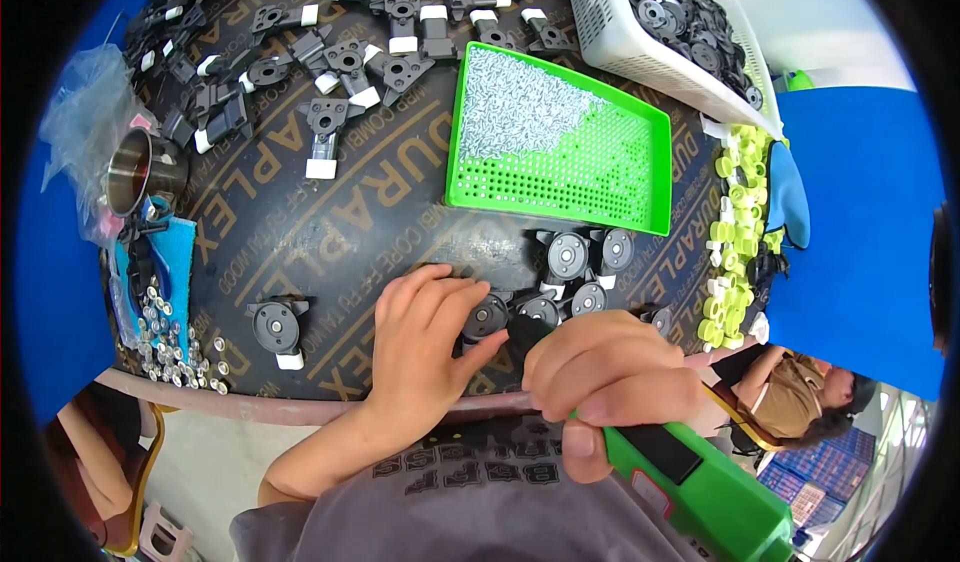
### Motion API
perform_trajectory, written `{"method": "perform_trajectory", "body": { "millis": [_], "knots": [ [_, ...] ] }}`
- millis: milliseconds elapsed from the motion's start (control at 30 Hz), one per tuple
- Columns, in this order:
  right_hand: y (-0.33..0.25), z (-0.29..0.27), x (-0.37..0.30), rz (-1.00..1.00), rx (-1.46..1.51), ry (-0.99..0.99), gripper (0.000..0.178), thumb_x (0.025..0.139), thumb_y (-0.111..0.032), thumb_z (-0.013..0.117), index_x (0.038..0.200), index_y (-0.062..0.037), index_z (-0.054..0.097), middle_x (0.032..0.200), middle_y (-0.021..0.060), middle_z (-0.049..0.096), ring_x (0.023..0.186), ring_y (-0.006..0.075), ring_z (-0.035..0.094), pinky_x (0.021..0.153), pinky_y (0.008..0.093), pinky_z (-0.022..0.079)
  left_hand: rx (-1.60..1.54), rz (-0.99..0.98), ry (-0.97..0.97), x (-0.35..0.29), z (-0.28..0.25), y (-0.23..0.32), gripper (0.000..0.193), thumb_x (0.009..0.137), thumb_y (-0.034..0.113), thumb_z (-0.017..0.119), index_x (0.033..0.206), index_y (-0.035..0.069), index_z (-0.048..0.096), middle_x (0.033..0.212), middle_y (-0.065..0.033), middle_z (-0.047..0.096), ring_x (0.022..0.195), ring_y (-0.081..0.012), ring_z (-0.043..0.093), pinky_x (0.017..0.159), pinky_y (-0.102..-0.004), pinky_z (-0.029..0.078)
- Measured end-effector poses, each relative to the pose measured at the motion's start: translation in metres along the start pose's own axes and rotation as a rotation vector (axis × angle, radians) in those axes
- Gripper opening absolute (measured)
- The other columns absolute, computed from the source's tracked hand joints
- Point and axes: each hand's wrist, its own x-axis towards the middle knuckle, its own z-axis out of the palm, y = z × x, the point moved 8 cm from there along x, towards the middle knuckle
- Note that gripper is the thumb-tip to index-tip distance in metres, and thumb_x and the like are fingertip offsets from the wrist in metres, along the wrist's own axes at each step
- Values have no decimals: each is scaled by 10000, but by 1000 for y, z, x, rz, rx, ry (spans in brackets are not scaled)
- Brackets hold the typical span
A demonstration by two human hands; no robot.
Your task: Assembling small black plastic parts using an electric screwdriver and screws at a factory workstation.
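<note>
With left fingers (455, 312) cupped round a disc-topped bracket (487, 316), clenched a green tool (715, 502) in right fingers (605, 350). Seemed partway done, with rear brackets (326, 115) discless.

A head-worn fisheye camera looks down at close range; left hand (420, 337) and right hand (610, 367) near centre; surface (310, 227) bowing outward; wearer's shirt (400, 517) below.

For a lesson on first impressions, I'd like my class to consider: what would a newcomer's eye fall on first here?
Probably the bright green tray, above the middle, with small silvery pieces heaped toward its left. Next, at lower right, the green handheld tool in the right hand, its black tip close to a round dark part at the left hand. Lime-yellow pieces stand out farther right.
</note>
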Motion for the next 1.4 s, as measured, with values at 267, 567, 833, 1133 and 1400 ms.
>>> {"method": "perform_trajectory", "body": {
  "millis": [267, 567, 833, 1133, 1400],
  "knots": [
    [-4, -29, 1, 8, 45, 116, 332, 885, -35, 667, 1115, -37, 427, 700, 102, 590, 532, 220, 590, 508, 363, 564, -48, -7, -19, 0, 3, -1, 470, 743, 228, 840, 1143, 69, 650, 1141, -66, 643, 1176, -300, 552, 1014, -459, 385],
    [66, -102, -12, 134, -161, 603, 202, 964, -74, 552, 1132, -84, 440, 676, 78, 513, 534, 183, 499, 499, 346, 486, -72, -44, -68, 1, 4, -7, 685, 685, 360, 870, 1238, 47, 615, 1188, -114, 622, 1193, -327, 536, 1031, -464, 360],
    [64, -96, -12, 82, -169, 581, 203, 965, -54, 542, 1134, -59, 429, 665, 96, 523, 519, 185, 503, 487, 341, 487, -49, -16, -66, 1, 4, -6, 608, 736, 309, 856, 1235, 59, 616, 1176, -107, 618, 1193, -307, 535, 1030, -469, 361],
    [46, -97, -16, 154, -152, 616, 313, 944, -96, 627, 1140, -90, 383, 703, 79, 587, 582, 174, 575, 577, 347, 515, -49, -41, -37, -1, 1, -11, 536, 737, 276, 847, 1182, 55, 648, 1173, -84, 637, 1186, -295, 543, 1024, -456, 370],
    [-25, -29, -6, -26, 100, 281, 290, 917, -110, 680, 1073, -46, 444, 721, 122, 611, 572, 257, 633, 503, 377, 575, -68, -40, -58, 0, 3, -11, 557, 731, 253, 840, 1222, 72, 648, 1183, -62, 643, 1191, -280, 535, 1013, -442, 372]
  ]
}}
